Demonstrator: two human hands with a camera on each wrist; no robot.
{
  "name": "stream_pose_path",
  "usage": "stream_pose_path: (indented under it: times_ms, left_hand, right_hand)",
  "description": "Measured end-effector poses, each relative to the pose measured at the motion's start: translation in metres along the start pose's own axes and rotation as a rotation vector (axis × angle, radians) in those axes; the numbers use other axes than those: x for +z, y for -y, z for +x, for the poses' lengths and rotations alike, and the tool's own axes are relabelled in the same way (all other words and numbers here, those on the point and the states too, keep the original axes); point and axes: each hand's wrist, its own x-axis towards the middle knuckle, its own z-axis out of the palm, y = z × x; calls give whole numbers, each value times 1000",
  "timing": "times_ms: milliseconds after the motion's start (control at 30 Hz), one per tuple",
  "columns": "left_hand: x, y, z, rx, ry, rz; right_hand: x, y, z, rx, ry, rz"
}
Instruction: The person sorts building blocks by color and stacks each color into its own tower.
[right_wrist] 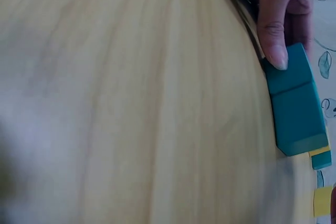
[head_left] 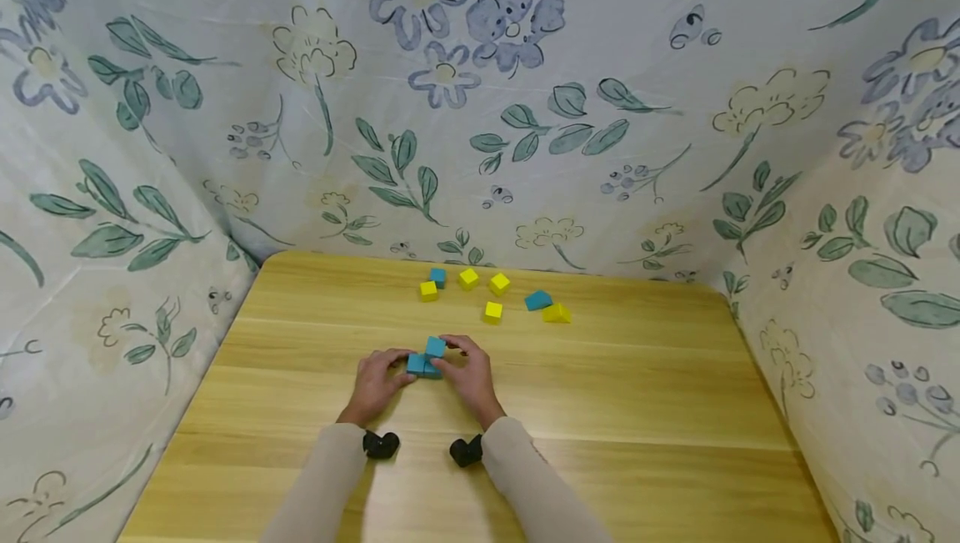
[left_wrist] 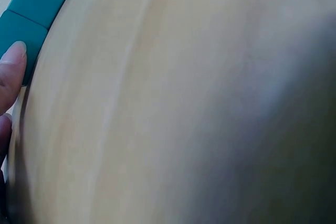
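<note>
Two blue blocks lie side by side on the table in the head view, a left block and a right block. The left hand grips the left one between thumb and fingers; its thumb presses the block's near face in the right wrist view. Thumb and forefinger of the right hand pinch a blue cube, which overlaps the back of the right block. The left wrist view shows the two lower blocks' faces meeting at a thin seam. Part of the right block is hidden behind the right thumb.
Farther back on the wooden table stand several yellow cubes, a blue cube, a slanted blue block and a yellow triangular block. Floral cloth hangs behind and at both sides. Black wrist cameras sit below both hands.
</note>
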Motion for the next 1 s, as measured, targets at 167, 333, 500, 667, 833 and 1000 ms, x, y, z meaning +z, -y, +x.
stream_pose_path:
  times_ms: [167, 333, 500, 667, 833, 1000]
  left_hand:
    - [1, 1, -1, 18, -18, 4]
    - [1, 2, 0, 28, -27, 15]
    - [1, 1, -1, 35, -26, 11]
    - [1, 2, 0, 59, -44, 14]
    - [3, 4, -1, 72, -61, 26]
    - [2, 4, 0, 75, -72, 19]
  right_hand:
    - [10, -7, 1, -19, 34, -11]
    - [17, -8, 0, -4, 60, 8]
    - [20, 8, -2, 31, 69, 11]
    - [22, 18, -2, 53, 78, -1]
    - [26, 1, 1, 64, 80, 23]
    - [28, -7, 4, 57, 87, 30]
